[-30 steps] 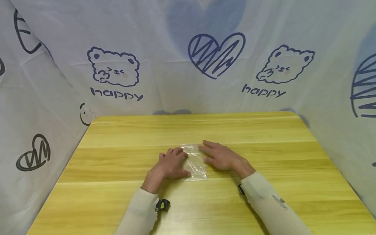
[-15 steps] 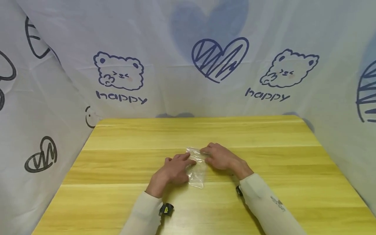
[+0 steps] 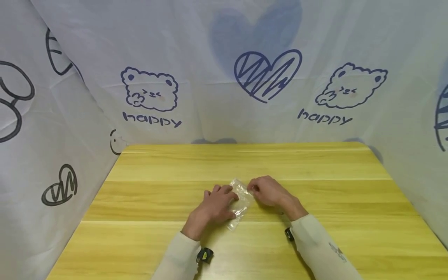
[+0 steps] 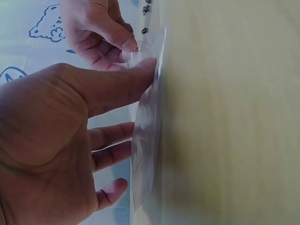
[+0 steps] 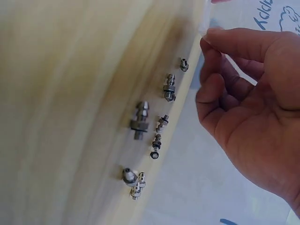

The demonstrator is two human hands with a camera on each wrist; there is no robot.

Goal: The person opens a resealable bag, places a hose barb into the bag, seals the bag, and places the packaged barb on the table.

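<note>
A clear plastic bag lies slanted on the table between both hands. My left hand rests on its left side with fingers spread; in the left wrist view the thumb presses the film of the bag. At the upper right edge, my right hand pinches the bag between thumb and index finger, the other fingers curled in. The right wrist view shows only a sliver of the bag at those fingertips. Whether the bag contains anything cannot be told.
Several small metal barbed fittings lie scattered on the wood-grain table near my right hand; the head view mostly hides them behind the right arm. A white printed cloth hangs around the table's back and sides.
The bag has turned so that it slants, its top leaning left and then evening out near the right hand. My right hand's fingers have gone from extended to pinching its edge.
</note>
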